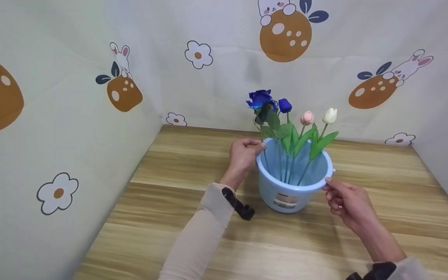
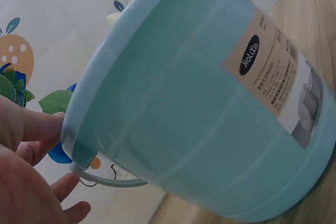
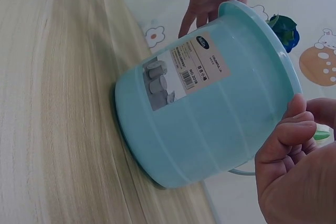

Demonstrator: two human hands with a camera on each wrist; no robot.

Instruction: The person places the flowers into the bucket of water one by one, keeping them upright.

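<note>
A light blue plastic bucket [image 1: 268, 190] stands on the wooden table, with a paper label [image 2: 273, 72] on its side. Inside it lean artificial flowers on long stems: a blue rose [image 1: 260, 99], a blue tulip [image 1: 285, 105], a pink tulip [image 1: 307, 118] and a white tulip [image 1: 329, 116]. My left hand [image 1: 243, 155] pinches the bucket's rim on the left, thumb on the outside in the left wrist view. On the opposite side, my right hand [image 1: 351, 202] pinches the rim between thumb and curled fingers. The bucket's handle [image 2: 113, 182] hangs behind it.
The wood-grain table [image 1: 161, 202] reaches back to a pale cloth wall [image 1: 228, 85] printed with rabbits, oranges and flowers. Similar cloth rises along the left and right sides. Black camera straps [image 1: 238, 204] sit on both wrists.
</note>
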